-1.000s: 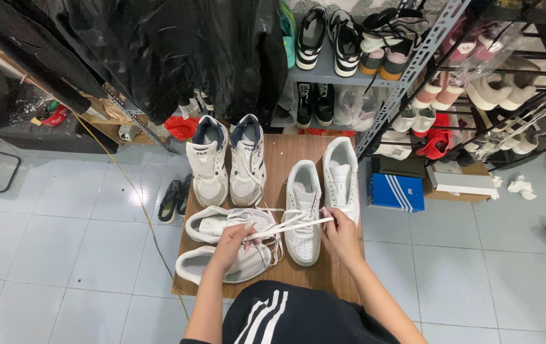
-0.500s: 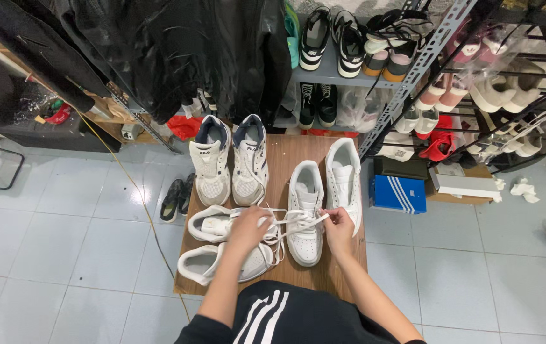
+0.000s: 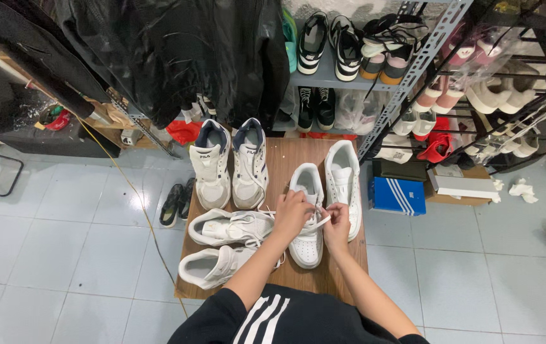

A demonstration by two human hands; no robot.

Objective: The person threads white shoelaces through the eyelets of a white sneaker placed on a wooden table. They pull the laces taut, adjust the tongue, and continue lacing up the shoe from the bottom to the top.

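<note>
the wooden worktop [image 3: 340, 280] is crowded nearly to its edges, with open tiled floor to the left and a blue shoebox [image 3: 397, 195] close on the right. six white sneakers fill it, leaving little bare wood. the left hand [image 3: 292, 213] and right hand [image 3: 336, 226] both pinch the white lace [image 3: 321, 222] over the sneaker [image 3: 306, 245] right of centre.

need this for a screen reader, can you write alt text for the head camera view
Seen from above, a person's left hand and right hand hold a white lace over a white sneaker on a small wooden table. Five more pale sneakers share the table; shoe racks and dark hanging clothes stand behind.
</note>
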